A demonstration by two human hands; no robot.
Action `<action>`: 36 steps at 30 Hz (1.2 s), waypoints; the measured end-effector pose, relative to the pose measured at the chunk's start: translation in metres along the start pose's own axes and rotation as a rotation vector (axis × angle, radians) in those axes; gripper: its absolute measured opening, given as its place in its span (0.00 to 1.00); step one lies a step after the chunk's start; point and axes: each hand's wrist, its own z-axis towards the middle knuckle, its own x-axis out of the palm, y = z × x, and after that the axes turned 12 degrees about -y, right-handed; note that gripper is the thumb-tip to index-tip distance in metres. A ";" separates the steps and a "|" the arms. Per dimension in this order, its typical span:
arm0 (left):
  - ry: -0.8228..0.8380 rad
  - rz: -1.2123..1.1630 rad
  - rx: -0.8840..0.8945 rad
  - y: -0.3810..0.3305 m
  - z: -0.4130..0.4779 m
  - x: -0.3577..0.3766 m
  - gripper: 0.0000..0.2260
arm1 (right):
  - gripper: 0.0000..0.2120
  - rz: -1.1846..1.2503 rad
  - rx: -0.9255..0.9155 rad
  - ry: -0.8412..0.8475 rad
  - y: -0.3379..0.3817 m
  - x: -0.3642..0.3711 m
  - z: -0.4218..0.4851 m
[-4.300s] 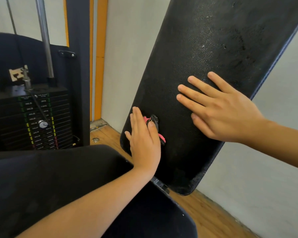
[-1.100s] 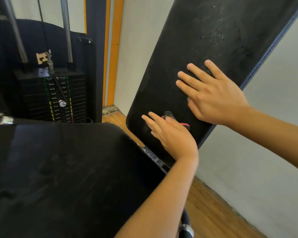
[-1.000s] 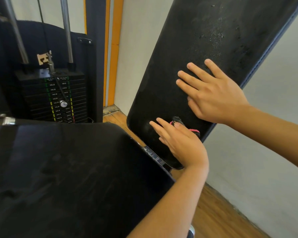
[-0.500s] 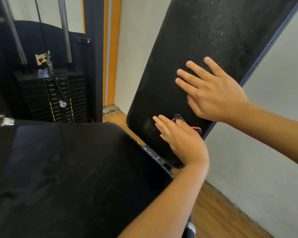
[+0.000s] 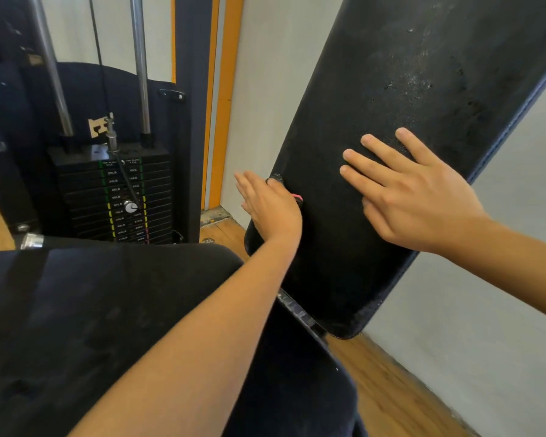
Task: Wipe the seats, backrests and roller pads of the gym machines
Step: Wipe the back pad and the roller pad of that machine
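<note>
Your left hand (image 5: 271,209) lies flat, fingers straight and a little blurred, pressing a small dark cloth (image 5: 276,178) with a pink edge against the lower left rim of the backrest (image 5: 407,74). It pins the cloth under the palm without curling around it. Your right hand (image 5: 413,197) is spread open on the pad just beside it, holding nothing and bracing the tilted backrest.

You seem to be working the bottom part of the pad. Most of the cloth is hidden under your palm, so spread it wider if you can to have more fabric meeting the vinyl. Press evenly and overlap your strokes, carrying them right over the rounded edge and down to the bottom corner, where grime likely gathers. The speckled patch above your right fingers looks as if it needs a pass too. Shift the bracing hand onto an area you have not reached, so that you leave no prints on cleaned vinyl.

The seat (image 5: 108,326) sits directly below your left forearm. The weight stack (image 5: 117,197) stands beyond it, and the wooden floor (image 5: 391,389) shows beneath the backrest.
</note>
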 end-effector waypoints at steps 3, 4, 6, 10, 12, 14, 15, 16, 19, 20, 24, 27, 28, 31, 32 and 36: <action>0.045 -0.016 0.084 -0.015 0.037 0.006 0.25 | 0.27 0.010 0.005 -0.034 0.000 0.003 -0.002; 0.068 -0.033 0.117 -0.022 0.044 0.008 0.25 | 0.27 0.011 0.005 -0.038 0.000 0.004 -0.002; 0.100 -0.068 0.208 -0.030 0.049 0.011 0.25 | 0.27 0.011 0.002 -0.039 -0.001 0.004 -0.001; 0.137 -0.084 0.333 -0.015 0.048 0.009 0.25 | 0.27 0.008 0.003 -0.030 -0.001 0.005 -0.002; 0.143 -0.041 0.344 0.003 0.046 0.004 0.25 | 0.27 0.016 0.006 -0.036 0.000 0.005 -0.002; 0.150 -0.004 0.320 0.021 0.042 -0.004 0.25 | 0.27 0.024 0.007 -0.043 0.000 0.005 -0.001; 0.162 0.017 0.312 0.029 0.040 -0.008 0.25 | 0.27 0.027 0.010 -0.046 0.000 0.004 -0.002; 0.181 0.033 0.310 0.035 0.040 -0.011 0.25 | 0.27 0.029 0.012 -0.053 0.000 0.004 -0.001; 0.242 0.003 0.324 0.038 0.045 -0.014 0.26 | 0.27 0.031 0.017 -0.056 0.001 0.004 -0.002; 0.249 -0.017 0.320 0.036 0.045 -0.014 0.26 | 0.27 0.030 0.016 -0.053 0.001 0.003 -0.002; 0.169 -0.043 0.141 0.044 0.026 -0.019 0.24 | 0.27 0.030 0.017 -0.044 0.002 0.002 -0.001; 0.089 0.037 0.034 0.060 0.011 -0.021 0.24 | 0.27 0.021 0.016 -0.030 0.001 0.001 -0.002; 0.078 0.060 0.024 0.067 0.009 -0.022 0.24 | 0.27 0.019 0.015 -0.026 0.002 0.001 -0.002; 0.055 0.163 0.046 0.084 0.000 -0.028 0.24 | 0.27 0.022 0.018 -0.036 0.004 0.001 -0.003; 0.040 0.200 0.061 0.088 -0.004 -0.029 0.24 | 0.27 0.027 0.020 -0.043 0.003 0.001 -0.003; -0.001 0.259 0.082 0.084 -0.013 -0.031 0.24 | 0.26 0.029 0.023 -0.049 0.003 0.002 -0.002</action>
